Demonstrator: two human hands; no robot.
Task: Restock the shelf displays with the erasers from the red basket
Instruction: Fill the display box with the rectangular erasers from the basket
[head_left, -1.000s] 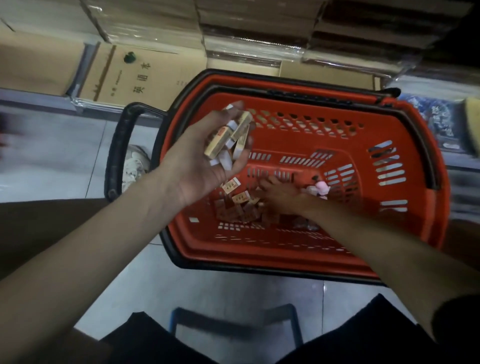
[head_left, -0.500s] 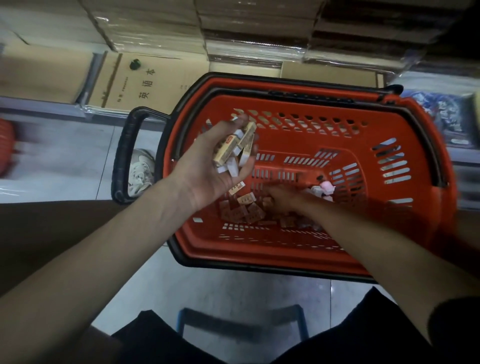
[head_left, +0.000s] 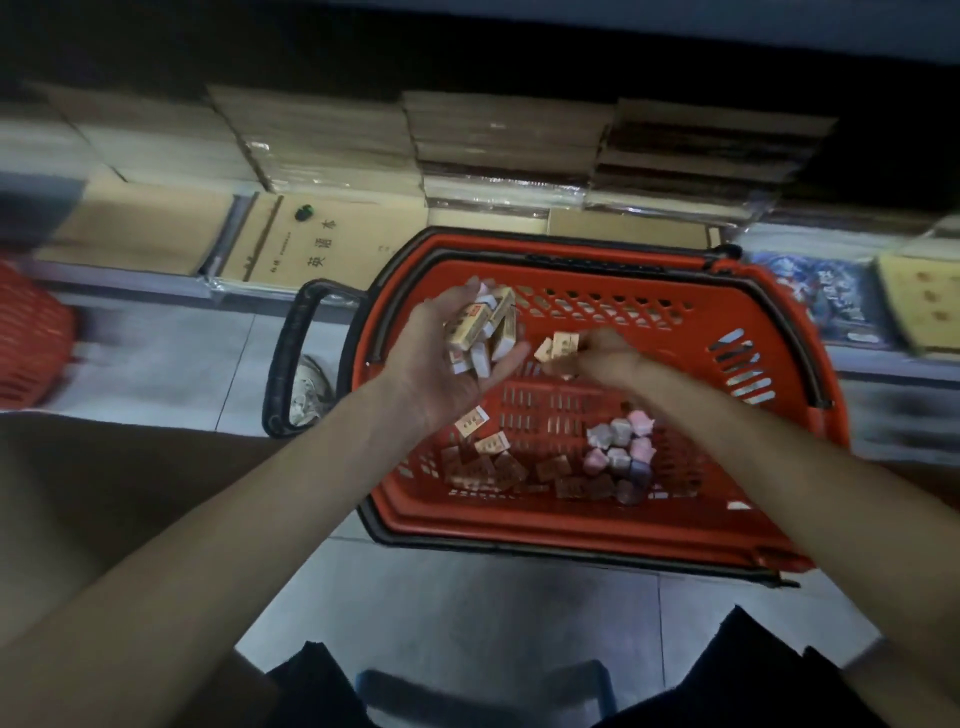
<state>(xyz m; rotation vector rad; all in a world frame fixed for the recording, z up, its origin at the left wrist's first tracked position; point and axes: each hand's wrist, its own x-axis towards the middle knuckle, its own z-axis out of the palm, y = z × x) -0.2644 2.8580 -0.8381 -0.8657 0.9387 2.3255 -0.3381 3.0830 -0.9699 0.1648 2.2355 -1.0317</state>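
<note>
The red basket (head_left: 769, 457) stands on the floor in front of me. My left hand (head_left: 436, 364) is cupped above it, palm up, holding a pile of several tan-sleeved erasers (head_left: 480, 327). My right hand (head_left: 605, 353) hovers just right of it, pinching a few more tan erasers (head_left: 558, 347). On the basket floor lie loose tan erasers (head_left: 488, 457) at the left and a clump of pink and grey erasers (head_left: 621, 447) at the right.
A low shelf holds brown notebook stacks (head_left: 311, 239) behind the basket and colourful books (head_left: 826, 296) at the right. The basket's black handle (head_left: 291, 358) sticks out left. A second red basket (head_left: 26, 338) sits far left. A blue stool (head_left: 483, 686) is under me.
My right hand has risen from the basket floor with a few tan erasers and come up beside the left hand. The view has pulled back and tilted up.
</note>
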